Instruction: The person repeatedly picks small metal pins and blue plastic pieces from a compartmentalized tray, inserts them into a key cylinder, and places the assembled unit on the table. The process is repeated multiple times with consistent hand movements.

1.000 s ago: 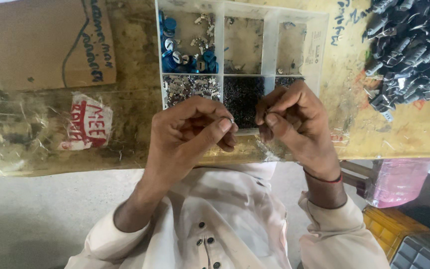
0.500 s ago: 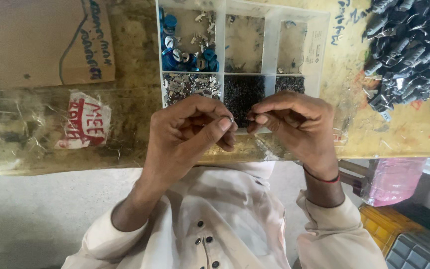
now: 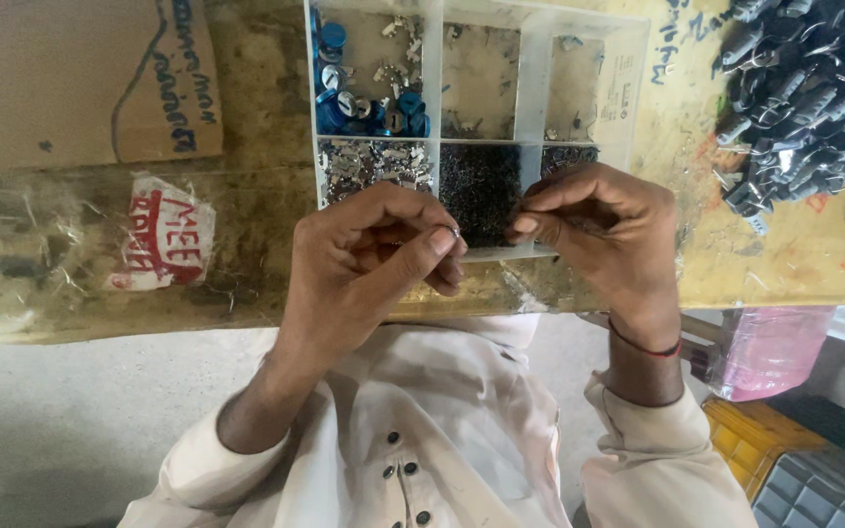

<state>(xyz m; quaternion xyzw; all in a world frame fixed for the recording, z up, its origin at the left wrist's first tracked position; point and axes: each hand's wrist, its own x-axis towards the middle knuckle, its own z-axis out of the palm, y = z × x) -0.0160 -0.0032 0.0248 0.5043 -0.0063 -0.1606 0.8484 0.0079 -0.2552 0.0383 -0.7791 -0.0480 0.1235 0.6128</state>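
The left hand [image 3: 369, 259] pinches a tiny metal part [image 3: 456, 233] — fingers curled shut. The right hand [image 3: 603, 235] pinches closed too, its contents unclear, over the clear compartment tray [image 3: 532, 93].

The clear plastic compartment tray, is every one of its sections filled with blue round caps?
No, the blue round caps sit only in the upper left section of the clear plastic compartment tray; other sections hold silvery or dark small parts.

Red-white label [image 3: 160, 244] (left), cardboard [image 3: 90, 78]

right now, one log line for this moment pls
left hand: pinching tiny metal part | right hand: fingertips pinched, over compartment tray | bench
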